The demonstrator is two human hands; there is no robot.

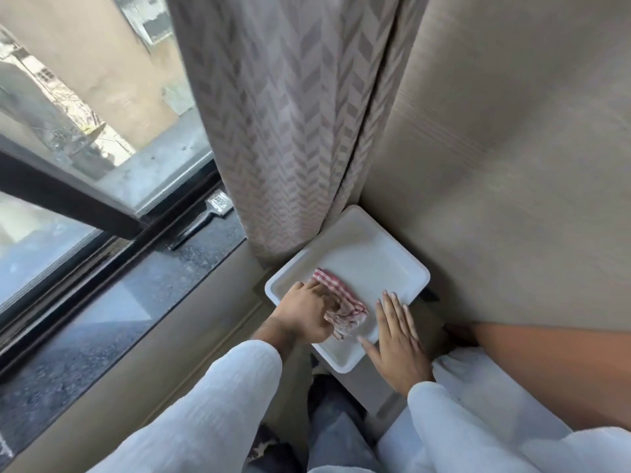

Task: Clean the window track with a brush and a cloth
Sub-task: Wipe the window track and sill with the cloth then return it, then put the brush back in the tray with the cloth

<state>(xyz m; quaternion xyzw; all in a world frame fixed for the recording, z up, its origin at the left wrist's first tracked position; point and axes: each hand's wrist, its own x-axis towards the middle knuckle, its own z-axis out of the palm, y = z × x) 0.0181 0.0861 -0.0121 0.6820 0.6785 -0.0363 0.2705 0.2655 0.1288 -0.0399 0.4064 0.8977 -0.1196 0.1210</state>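
We have the curtain (290,131) hanging down against the far corner of the white tray (386,254); lifting carelessly could snag it. The tray looks perched with its near end overhanging, so pressing on that end might tip it. Our right hand (397,343) lies flat and spread on its edge, holding nothing. Our left hand (307,312) is gripping the checked cloth (341,305) inside the tray. The brush (201,221) lies beside the window track (102,254), where a sleeve could knock it off.
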